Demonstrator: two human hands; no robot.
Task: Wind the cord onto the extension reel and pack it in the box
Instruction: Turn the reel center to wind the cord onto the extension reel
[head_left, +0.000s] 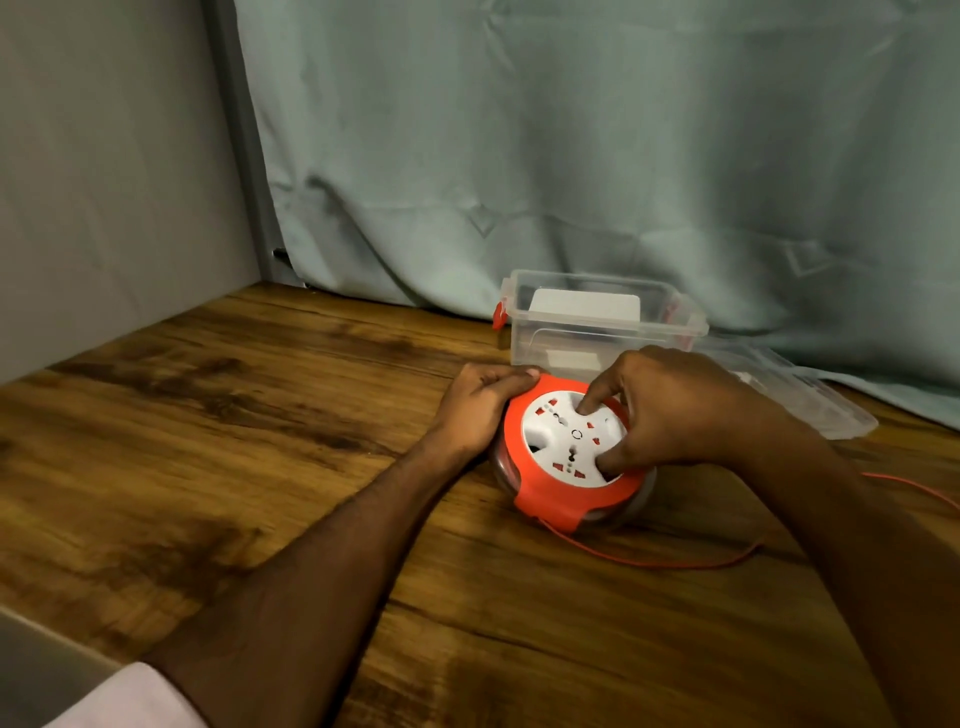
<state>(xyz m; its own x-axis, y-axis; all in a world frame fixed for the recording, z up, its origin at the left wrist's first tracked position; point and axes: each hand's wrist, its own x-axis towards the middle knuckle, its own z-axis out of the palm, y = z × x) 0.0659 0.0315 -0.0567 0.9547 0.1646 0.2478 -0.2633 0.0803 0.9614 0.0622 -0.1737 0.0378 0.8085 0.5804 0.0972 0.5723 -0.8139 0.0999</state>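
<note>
An orange extension reel (550, 493) with a white socket face lies flat on the wooden table (260, 441). My left hand (480, 410) grips its left rim. My right hand (670, 410) rests on top, with a finger and the thumb pressed into recesses of the white centre. A thin orange cord (660, 564) leaves the reel's front and loops right across the table, running out of view at the right edge. Just behind the reel stands a clear plastic box (608, 327) with red latches, open at the top.
The box's clear lid (810, 400) lies flat to the right of the box. A grey-green curtain (571, 156) hangs behind the table, and a grey wall panel (104, 182) closes the left side. The table's front edge runs along the lower left.
</note>
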